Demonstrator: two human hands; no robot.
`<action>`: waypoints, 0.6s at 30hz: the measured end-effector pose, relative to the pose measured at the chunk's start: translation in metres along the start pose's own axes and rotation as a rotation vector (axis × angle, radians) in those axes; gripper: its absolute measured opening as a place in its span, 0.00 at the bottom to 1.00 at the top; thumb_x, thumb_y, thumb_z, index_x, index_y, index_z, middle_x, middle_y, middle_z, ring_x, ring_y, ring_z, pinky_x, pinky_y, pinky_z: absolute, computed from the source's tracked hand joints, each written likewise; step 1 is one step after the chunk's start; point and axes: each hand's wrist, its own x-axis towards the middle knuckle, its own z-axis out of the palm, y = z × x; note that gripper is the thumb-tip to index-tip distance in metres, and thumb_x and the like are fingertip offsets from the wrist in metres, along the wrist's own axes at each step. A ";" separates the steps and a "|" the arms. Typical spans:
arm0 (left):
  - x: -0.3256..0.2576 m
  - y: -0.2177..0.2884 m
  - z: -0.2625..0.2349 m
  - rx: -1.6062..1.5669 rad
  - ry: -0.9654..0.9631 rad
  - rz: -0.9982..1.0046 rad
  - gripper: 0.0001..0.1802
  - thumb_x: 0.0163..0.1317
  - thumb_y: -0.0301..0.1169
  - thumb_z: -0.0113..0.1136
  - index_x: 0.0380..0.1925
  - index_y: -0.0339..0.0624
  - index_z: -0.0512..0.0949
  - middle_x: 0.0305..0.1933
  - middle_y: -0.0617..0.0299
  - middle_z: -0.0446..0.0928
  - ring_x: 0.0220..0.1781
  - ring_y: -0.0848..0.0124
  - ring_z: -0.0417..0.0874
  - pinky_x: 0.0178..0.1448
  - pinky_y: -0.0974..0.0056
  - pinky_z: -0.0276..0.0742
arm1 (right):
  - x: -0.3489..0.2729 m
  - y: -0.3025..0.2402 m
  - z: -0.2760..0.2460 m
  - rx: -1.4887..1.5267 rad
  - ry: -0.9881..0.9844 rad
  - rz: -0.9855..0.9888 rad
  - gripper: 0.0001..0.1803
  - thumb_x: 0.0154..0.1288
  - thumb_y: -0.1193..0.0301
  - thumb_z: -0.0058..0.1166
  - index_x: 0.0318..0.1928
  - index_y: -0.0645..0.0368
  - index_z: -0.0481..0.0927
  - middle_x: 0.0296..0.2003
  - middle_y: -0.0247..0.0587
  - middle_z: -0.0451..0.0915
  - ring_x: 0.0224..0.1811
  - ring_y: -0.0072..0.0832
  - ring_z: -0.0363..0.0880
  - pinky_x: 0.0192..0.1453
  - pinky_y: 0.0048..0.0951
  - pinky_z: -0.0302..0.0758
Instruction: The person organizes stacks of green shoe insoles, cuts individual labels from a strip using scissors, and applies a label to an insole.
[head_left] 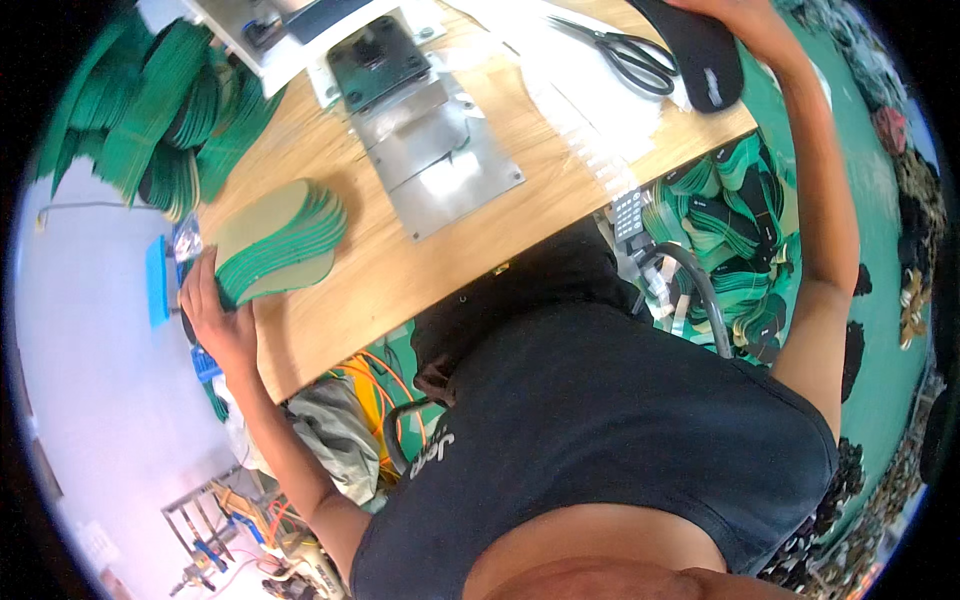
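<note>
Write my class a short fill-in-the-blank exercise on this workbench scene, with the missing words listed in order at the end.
1. The hand at the stack of green-edged insoles is the person's ____ one.
2. The insole by the right hand is coloured ____.
3. The scissors lie on material coloured ____.
4. The table under the shiny plate has a top that looks like light-brown ____.

Missing words: left; black; white; wood

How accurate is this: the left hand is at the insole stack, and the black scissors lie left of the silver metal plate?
The black scissors lie right of the silver metal plate, not left, as the head view shows; the left hand is at the insole stack.
</note>
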 end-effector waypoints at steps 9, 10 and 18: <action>0.056 0.020 -0.043 0.244 0.312 0.427 0.35 0.32 0.21 0.62 0.51 0.40 0.76 0.53 0.47 0.76 0.56 0.47 0.75 0.63 0.49 0.67 | 0.024 -0.128 0.259 0.875 -0.555 -0.433 0.36 0.53 0.59 0.69 0.57 0.71 0.73 0.44 0.46 0.82 0.43 0.27 0.83 0.47 0.25 0.79; 0.056 0.030 -0.051 0.202 0.345 0.414 0.36 0.30 0.20 0.60 0.51 0.41 0.77 0.53 0.51 0.76 0.61 0.50 0.73 0.64 0.50 0.66 | 0.028 -0.126 0.265 0.947 -0.598 -0.312 0.33 0.56 0.59 0.67 0.56 0.70 0.74 0.45 0.47 0.82 0.44 0.27 0.82 0.50 0.27 0.80; 0.031 0.017 -0.046 0.171 0.796 0.397 0.31 0.31 0.15 0.59 0.44 0.39 0.80 0.48 0.55 0.80 0.54 0.52 0.76 0.60 0.55 0.67 | 0.054 -0.147 0.306 0.841 -0.770 -0.537 0.38 0.53 0.56 0.69 0.59 0.65 0.73 0.50 0.39 0.80 0.52 0.26 0.77 0.58 0.28 0.72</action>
